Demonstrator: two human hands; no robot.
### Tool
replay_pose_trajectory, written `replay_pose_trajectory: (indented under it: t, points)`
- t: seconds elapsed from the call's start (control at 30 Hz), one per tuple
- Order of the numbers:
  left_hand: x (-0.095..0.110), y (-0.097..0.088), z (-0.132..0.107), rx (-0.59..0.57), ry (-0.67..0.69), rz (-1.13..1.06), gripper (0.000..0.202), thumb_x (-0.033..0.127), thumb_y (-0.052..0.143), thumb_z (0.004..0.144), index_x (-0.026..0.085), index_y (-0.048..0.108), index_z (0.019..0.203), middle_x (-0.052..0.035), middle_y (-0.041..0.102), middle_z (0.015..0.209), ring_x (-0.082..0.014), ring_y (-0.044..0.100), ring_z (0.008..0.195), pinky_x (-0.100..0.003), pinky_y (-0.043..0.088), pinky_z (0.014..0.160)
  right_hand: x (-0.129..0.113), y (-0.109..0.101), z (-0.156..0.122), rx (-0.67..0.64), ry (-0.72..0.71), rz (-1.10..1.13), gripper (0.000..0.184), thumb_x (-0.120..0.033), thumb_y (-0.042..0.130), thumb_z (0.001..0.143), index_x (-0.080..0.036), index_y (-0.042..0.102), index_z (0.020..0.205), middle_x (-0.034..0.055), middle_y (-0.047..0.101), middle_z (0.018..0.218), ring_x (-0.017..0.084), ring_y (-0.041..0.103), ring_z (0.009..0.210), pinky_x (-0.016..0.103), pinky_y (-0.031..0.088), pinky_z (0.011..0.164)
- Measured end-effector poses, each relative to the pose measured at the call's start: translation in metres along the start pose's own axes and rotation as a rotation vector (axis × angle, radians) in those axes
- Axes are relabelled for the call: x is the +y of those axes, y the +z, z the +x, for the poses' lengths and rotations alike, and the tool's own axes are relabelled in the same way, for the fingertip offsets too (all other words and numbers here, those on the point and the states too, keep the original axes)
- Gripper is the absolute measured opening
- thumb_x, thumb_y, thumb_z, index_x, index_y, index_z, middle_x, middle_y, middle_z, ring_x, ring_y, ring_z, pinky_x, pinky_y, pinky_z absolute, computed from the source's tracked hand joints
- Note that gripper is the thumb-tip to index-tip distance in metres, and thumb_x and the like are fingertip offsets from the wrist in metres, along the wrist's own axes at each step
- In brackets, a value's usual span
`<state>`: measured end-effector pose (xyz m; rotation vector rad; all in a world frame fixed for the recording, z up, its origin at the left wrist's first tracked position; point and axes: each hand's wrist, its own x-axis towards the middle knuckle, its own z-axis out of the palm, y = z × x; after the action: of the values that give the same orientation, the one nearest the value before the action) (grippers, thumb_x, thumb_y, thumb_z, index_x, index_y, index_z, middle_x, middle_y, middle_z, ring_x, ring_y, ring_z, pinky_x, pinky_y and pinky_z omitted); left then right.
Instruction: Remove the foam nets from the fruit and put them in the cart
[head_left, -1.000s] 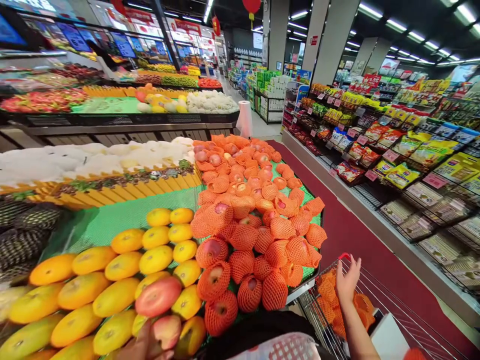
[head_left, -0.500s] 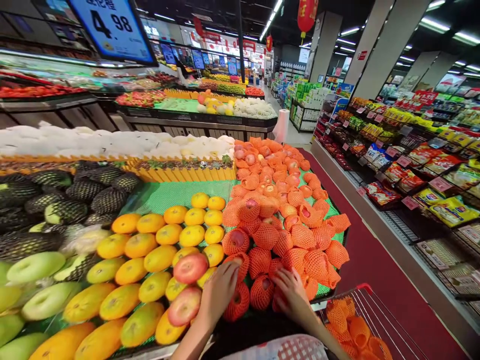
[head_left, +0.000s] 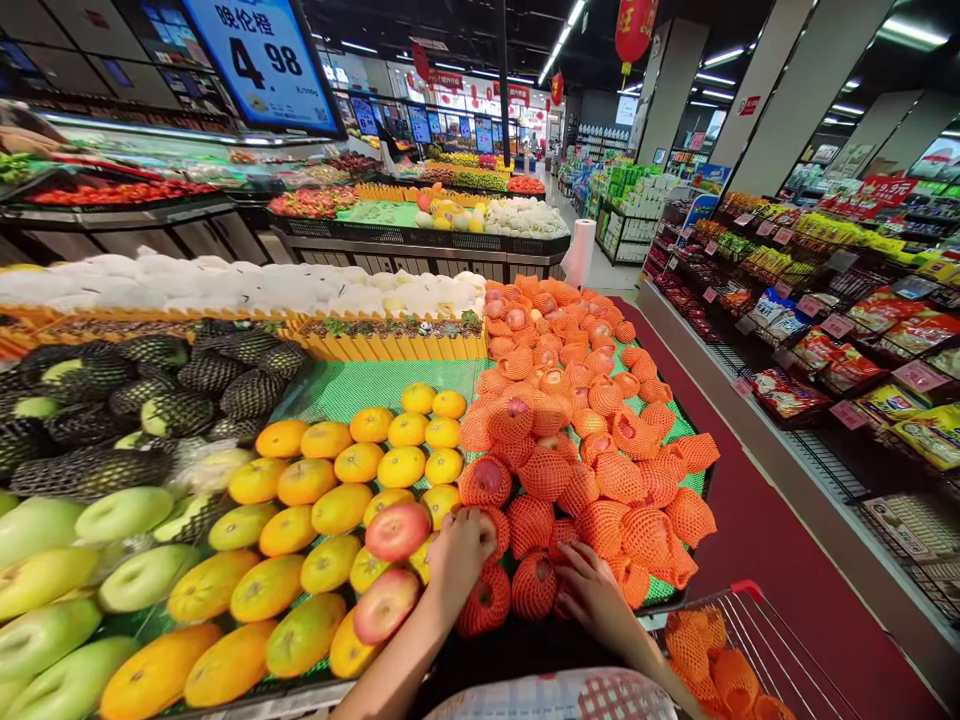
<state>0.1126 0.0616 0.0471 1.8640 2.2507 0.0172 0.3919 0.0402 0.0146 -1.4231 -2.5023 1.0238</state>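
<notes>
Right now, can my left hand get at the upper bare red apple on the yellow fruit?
Probably yes. The left hand rests on the netted apples right beside the upper bare red apple, which lies uncovered atop the yellow fruit, nothing between them.

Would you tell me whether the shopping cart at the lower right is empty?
No, several net-wrapped fruits in orange foam sleeves lie inside the cart, just below its red rim.

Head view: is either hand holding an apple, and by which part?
Nothing is lifted. The left hand lies over the top of a netted apple; the right hand rests on the apple pile. Grip cannot be told.
</notes>
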Motion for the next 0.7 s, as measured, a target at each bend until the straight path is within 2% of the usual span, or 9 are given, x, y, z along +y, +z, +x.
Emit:
replay_pose_trajectory:
  t: [0.1, 0.17, 0.23, 0.3, 0.4, 0.47, 0.57, 0.63, 0.7]
  points:
    - [0.007, 0.004, -0.006, -0.023, 0.038, 0.049, 0.043, 0.008, 0.075, 0.088, 0.006, 0.068, 0.131, -0.0204, 0.071, 0.128, -0.0357, 0.069, 0.113, -0.039, 0.054, 0.090, 0.001, 0.002, 0.002, 0.021, 0.002, -0.002, 0.045, -0.022, 0.063, 0.100, -0.024, 0.072, 0.145, 0.0069, 0.048, 0.175, 0.033, 0.038, 0.164, 0.058, 0.036, 0.135]
    - [0.015, 0.005, -0.010, -0.022, 0.051, 0.100, 0.053, 0.004, 0.073, 0.087, 0.002, 0.063, 0.139, -0.0241, 0.068, 0.132, -0.0375, 0.069, 0.114, -0.043, 0.053, 0.096, 0.001, 0.003, 0.003, 0.025, 0.004, -0.003, 0.045, -0.022, 0.065, 0.099, -0.024, 0.073, 0.144, 0.0070, 0.049, 0.174, 0.033, 0.038, 0.164, 0.058, 0.036, 0.135]
    - [0.022, 0.006, -0.013, -0.020, 0.043, 0.143, 0.054, 0.004, 0.073, 0.087, 0.000, 0.061, 0.139, -0.0259, 0.067, 0.132, -0.0392, 0.068, 0.115, -0.046, 0.053, 0.097, 0.002, 0.005, 0.003, 0.025, 0.003, -0.004, 0.046, -0.023, 0.064, 0.100, -0.023, 0.071, 0.146, 0.0072, 0.048, 0.175, 0.034, 0.037, 0.164, 0.059, 0.036, 0.135]
    - [0.023, 0.005, -0.013, -0.019, 0.036, 0.143, 0.048, 0.008, 0.074, 0.088, 0.002, 0.063, 0.134, -0.0243, 0.067, 0.131, -0.0391, 0.067, 0.116, -0.047, 0.053, 0.097, 0.003, 0.006, 0.003, 0.028, 0.001, -0.001, 0.048, -0.024, 0.064, 0.101, -0.023, 0.070, 0.148, 0.0073, 0.048, 0.175, 0.034, 0.037, 0.164, 0.060, 0.036, 0.135]
    - [0.013, 0.002, -0.013, -0.017, 0.020, 0.028, 0.042, 0.015, 0.075, 0.090, 0.007, 0.065, 0.131, -0.0212, 0.068, 0.132, -0.0380, 0.067, 0.120, -0.047, 0.052, 0.100, 0.006, 0.007, 0.002, 0.050, -0.006, 0.028, 0.051, -0.021, 0.064, 0.098, -0.024, 0.070, 0.149, 0.0079, 0.051, 0.173, 0.035, 0.040, 0.162, 0.061, 0.036, 0.135]
    - [0.003, 0.001, -0.016, 0.007, 0.003, -0.083, 0.047, 0.017, 0.075, 0.089, 0.008, 0.063, 0.134, -0.0196, 0.070, 0.134, -0.0371, 0.067, 0.122, -0.048, 0.051, 0.104, 0.008, 0.006, 0.001, 0.094, -0.025, 0.083, 0.050, -0.020, 0.064, 0.097, -0.023, 0.071, 0.147, 0.0100, 0.056, 0.168, 0.035, 0.043, 0.160, 0.062, 0.038, 0.134]
    - [-0.007, -0.001, -0.029, 0.117, 0.024, -0.257, 0.063, 0.016, 0.077, 0.082, 0.010, 0.057, 0.142, -0.0173, 0.070, 0.137, -0.0362, 0.066, 0.127, -0.049, 0.050, 0.110, 0.006, 0.005, -0.001, 0.185, -0.074, 0.255, 0.045, -0.033, 0.065, 0.101, -0.025, 0.072, 0.145, 0.0133, 0.065, 0.158, 0.035, 0.054, 0.152, 0.062, 0.042, 0.131]
    - [-0.006, -0.002, -0.040, 0.210, 0.114, -0.372, 0.074, 0.014, 0.079, 0.074, 0.013, 0.055, 0.145, -0.0155, 0.068, 0.142, -0.0353, 0.065, 0.132, -0.050, 0.050, 0.114, 0.000, 0.007, -0.001, 0.212, -0.094, 0.450, 0.047, -0.047, 0.064, 0.104, -0.029, 0.069, 0.147, 0.0127, 0.068, 0.154, 0.033, 0.061, 0.146, 0.060, 0.044, 0.129]
    - [0.001, -0.004, -0.051, 0.290, 0.258, -0.447, 0.081, 0.013, 0.079, 0.068, 0.017, 0.056, 0.145, -0.0139, 0.067, 0.146, -0.0352, 0.064, 0.135, -0.051, 0.052, 0.115, -0.008, 0.011, 0.001, 0.201, -0.103, 0.711, 0.056, -0.061, 0.059, 0.105, -0.034, 0.060, 0.155, 0.0106, 0.067, 0.155, 0.031, 0.061, 0.146, 0.057, 0.046, 0.128]
